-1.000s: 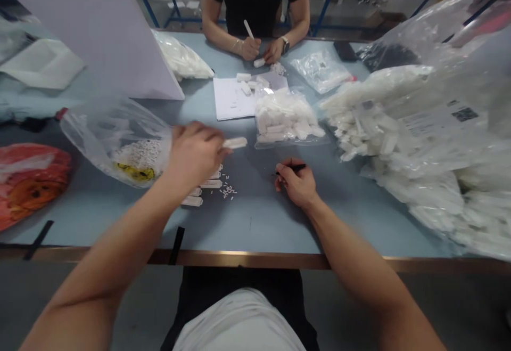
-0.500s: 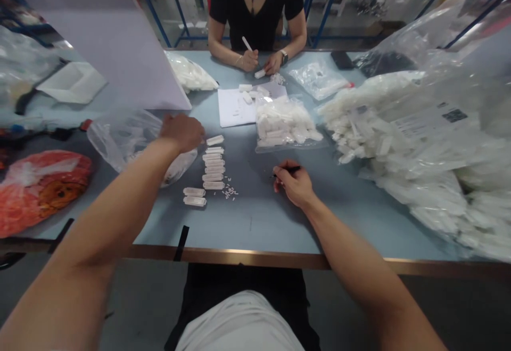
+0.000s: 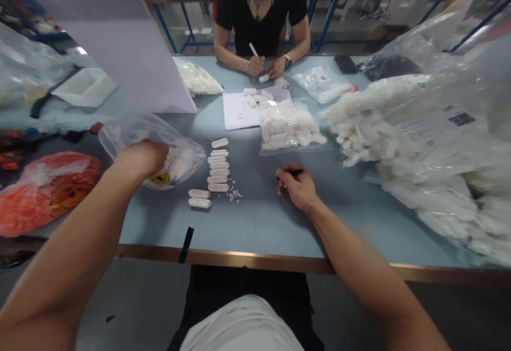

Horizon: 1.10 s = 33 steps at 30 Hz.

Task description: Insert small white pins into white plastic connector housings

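Observation:
My left hand (image 3: 149,155) reaches over the mouth of a clear plastic bag (image 3: 187,154) with small white pieces inside; its fingers are blurred and partly hidden. My right hand (image 3: 297,187) rests on the table, pinching a slim dark pen-like tool (image 3: 296,172) whose thin tip points left. Between the hands, several white oblong plastic cases (image 3: 219,172) lie in a column, with two more cases (image 3: 199,198) just left of its lower end. Beside them is a scatter of tiny white pegs (image 3: 235,195).
Across the table a person (image 3: 261,31) holds a white pen over small white parts. A bag of white pieces (image 3: 291,127) lies on paper (image 3: 239,119). Large filled bags (image 3: 423,143) crowd the right side; a red bag (image 3: 43,194) and an upright white board (image 3: 131,58) stand left.
My left hand has moved left, from the bag's right edge to over its opening. My right hand keeps its grip on the dark tool. The view has shifted slightly.

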Available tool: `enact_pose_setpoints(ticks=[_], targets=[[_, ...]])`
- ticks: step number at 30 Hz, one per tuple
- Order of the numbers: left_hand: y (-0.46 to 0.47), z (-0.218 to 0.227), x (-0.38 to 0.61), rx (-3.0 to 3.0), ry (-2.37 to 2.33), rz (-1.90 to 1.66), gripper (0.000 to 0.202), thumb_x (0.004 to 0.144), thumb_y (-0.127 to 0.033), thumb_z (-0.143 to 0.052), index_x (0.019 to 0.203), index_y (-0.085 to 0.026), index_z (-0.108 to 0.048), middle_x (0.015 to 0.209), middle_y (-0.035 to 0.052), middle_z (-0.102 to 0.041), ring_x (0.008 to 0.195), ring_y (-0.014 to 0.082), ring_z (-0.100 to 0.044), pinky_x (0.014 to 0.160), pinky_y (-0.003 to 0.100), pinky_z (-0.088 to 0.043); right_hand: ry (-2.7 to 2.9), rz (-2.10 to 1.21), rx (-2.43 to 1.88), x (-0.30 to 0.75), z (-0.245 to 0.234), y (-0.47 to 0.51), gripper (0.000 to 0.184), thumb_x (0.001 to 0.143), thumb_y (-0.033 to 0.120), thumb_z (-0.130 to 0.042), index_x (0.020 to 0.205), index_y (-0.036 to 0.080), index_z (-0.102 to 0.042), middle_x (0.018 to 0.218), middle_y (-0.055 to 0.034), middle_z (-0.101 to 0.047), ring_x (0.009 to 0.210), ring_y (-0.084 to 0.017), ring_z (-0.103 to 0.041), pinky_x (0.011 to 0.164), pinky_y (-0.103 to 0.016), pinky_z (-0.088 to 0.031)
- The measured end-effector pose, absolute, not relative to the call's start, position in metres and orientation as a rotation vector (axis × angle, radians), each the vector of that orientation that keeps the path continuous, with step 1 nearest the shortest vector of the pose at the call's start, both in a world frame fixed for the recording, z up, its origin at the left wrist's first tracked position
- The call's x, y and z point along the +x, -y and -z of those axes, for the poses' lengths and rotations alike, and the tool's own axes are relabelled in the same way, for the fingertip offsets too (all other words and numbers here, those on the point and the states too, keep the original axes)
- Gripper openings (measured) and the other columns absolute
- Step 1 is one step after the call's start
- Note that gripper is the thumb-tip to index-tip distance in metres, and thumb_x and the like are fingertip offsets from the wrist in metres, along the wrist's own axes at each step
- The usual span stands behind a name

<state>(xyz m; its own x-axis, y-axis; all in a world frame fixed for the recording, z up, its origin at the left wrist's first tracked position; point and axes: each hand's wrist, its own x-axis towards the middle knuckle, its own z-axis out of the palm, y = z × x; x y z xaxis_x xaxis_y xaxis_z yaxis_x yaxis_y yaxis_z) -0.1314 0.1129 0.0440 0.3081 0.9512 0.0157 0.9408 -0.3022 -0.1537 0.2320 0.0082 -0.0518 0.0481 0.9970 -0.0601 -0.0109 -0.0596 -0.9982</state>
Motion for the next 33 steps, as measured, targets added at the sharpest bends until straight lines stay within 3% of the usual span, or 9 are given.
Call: enact_pose_setpoints(ticks=[4,7,12,15,18,22,26,30,33], targets=[[-0.107,-0.058,-0.091,-2.404,1.715,-0.143,0.037,0.095,-0.038,-0.039,0.087,-0.018,-0.069,0.077,0.0081,-0.067,0.071,0.0199,-0.052,0.072,0.037,-0.042,1.149,-1.225,-1.254,0.229,0.048,-0.009,0.034,0.079,0.05,-0.066,0.065,0.022,-0.054,0.047,0.006,-0.051,0.041,-0.011,-0.052,0.045,-0.025,-0.042],[-0.118,-0.06,-0.037,-2.553,1.579,-0.123,0.033,0.094,-0.036,-0.041,0.103,-0.021,-0.069,0.099,0.008,-0.07,0.088,0.0224,-0.06,0.08,0.034,-0.044,1.154,-1.23,-1.24,0.228,0.048,-0.01,0.036,0.079,0.052,-0.065,0.065,0.021,-0.053,0.048,0.0059,-0.051,0.041,-0.011,-0.052,0.044,-0.025,-0.04],[-0.156,-0.034,0.06,-2.864,1.445,0.012,0.039,0.094,-0.036,-0.048,0.126,-0.017,-0.06,0.125,0.0111,-0.064,0.116,0.0255,-0.057,0.098,0.035,-0.041,1.19,-1.229,-1.245,0.23,0.051,-0.011,0.038,0.081,0.056,-0.064,0.069,0.022,-0.052,0.047,0.0062,-0.052,0.04,-0.012,-0.053,0.043,-0.024,-0.039],[-0.173,-0.015,0.103,-2.922,1.407,0.076,0.06,0.089,-0.045,-0.058,0.141,-0.017,-0.046,0.14,0.0148,-0.052,0.125,0.0271,-0.05,0.101,0.035,-0.04,1.248,-1.228,-1.249,0.232,0.051,-0.011,0.038,0.082,0.056,-0.062,0.069,0.022,-0.05,0.047,0.0061,-0.052,0.041,-0.012,-0.054,0.045,-0.024,-0.039],[-0.179,-0.007,0.128,-2.94,1.428,0.109,0.047,0.09,-0.043,-0.057,0.129,-0.016,-0.058,0.125,0.0164,-0.06,0.12,0.03,-0.053,0.096,0.038,-0.043,1.291,-1.228,-1.272,0.233,0.048,-0.012,0.038,0.083,0.056,-0.06,0.067,0.023,-0.049,0.047,0.0059,-0.052,0.043,-0.012,-0.054,0.047,-0.024,-0.04],[-0.169,-0.01,0.139,-3.012,1.395,0.168,0.025,0.091,-0.038,-0.055,0.096,-0.018,-0.07,0.097,0.008,-0.068,0.096,0.022,-0.063,0.083,0.029,-0.045,1.307,-1.25,-1.305,0.231,0.045,-0.012,0.036,0.081,0.054,-0.059,0.067,0.023,-0.048,0.047,0.0062,-0.052,0.043,-0.011,-0.052,0.047,-0.023,-0.04],[-0.164,-0.023,0.14,-3.06,1.364,0.277,0.034,0.098,-0.041,-0.039,0.101,-0.021,-0.067,0.087,0.0013,-0.068,0.079,0.0144,-0.063,0.077,0.026,-0.045,1.292,-1.278,-1.261,0.229,0.046,-0.013,0.033,0.08,0.051,-0.06,0.067,0.024,-0.048,0.046,0.0074,-0.05,0.041,-0.01,-0.05,0.044,-0.023,-0.037],[-0.195,-0.033,0.142,-2.769,1.492,0.376,0.037,0.1,-0.032,-0.033,0.112,-0.014,-0.064,0.11,0.0138,-0.065,0.105,0.0237,-0.059,0.091,0.035,-0.044,1.3,-1.27,-1.247,0.23,0.049,-0.012,0.032,0.082,0.048,-0.061,0.067,0.023,-0.049,0.047,0.0076,-0.049,0.04,-0.01,-0.049,0.043,-0.023,-0.036],[-0.219,-0.031,0.147,-2.814,1.482,0.027,0.027,0.095,-0.021,-0.048,0.117,-0.016,-0.063,0.118,0.0113,-0.064,0.114,0.0235,-0.057,0.099,0.037,-0.043,1.336,-1.246,-1.256,0.231,0.049,-0.012,0.031,0.083,0.047,-0.06,0.067,0.022,-0.051,0.046,0.0071,-0.05,0.041,-0.01,-0.05,0.044,-0.023,-0.037]])
